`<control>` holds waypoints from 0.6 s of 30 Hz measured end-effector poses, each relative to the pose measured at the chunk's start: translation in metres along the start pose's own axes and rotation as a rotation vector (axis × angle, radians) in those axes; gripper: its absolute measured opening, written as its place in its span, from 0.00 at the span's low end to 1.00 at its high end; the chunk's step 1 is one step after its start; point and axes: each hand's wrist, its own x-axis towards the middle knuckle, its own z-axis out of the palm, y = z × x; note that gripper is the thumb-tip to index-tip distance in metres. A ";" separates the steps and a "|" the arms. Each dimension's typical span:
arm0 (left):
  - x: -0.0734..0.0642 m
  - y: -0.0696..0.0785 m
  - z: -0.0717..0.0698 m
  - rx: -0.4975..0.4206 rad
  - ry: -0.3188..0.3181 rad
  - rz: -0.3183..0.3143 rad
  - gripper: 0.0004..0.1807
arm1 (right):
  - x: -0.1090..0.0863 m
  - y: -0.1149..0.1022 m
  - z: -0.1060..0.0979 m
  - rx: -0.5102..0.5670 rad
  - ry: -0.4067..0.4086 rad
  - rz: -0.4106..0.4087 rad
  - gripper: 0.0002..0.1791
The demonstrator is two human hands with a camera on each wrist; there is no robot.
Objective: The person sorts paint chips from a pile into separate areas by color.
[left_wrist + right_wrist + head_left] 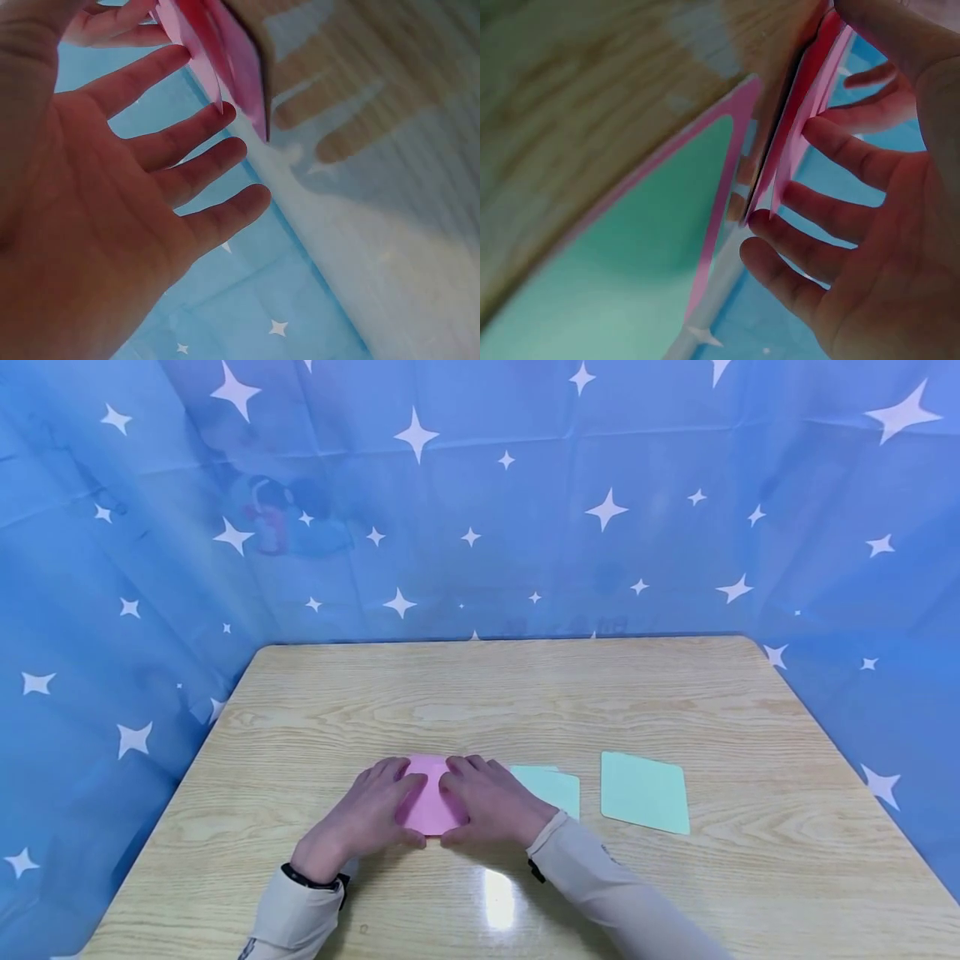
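A pink card stack [432, 793] with rounded corners lies between the two hands at the middle of the table's near half. Its layers are slightly spread in both wrist views, with red between them. My left hand [367, 810] stands at its left side, the long fingers nearly straight and fingertips at the card edges in the left wrist view. From the right side my right hand [491, 802] mirrors it, its spread fingertips touching the edges in the right wrist view. Both thumbs are near the front edge in the head view.
Mint-green cards [551, 787] overlap partly behind the right wrist. Farther right, a separate mint card [645, 793] lies flat on the wooden table [495, 693]. A blue curtain with white stars [480, 502] stands behind the table and along its sides.
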 end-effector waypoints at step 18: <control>0.002 0.011 0.000 -0.071 -0.012 -0.008 0.54 | -0.014 0.009 0.002 0.046 0.009 0.006 0.41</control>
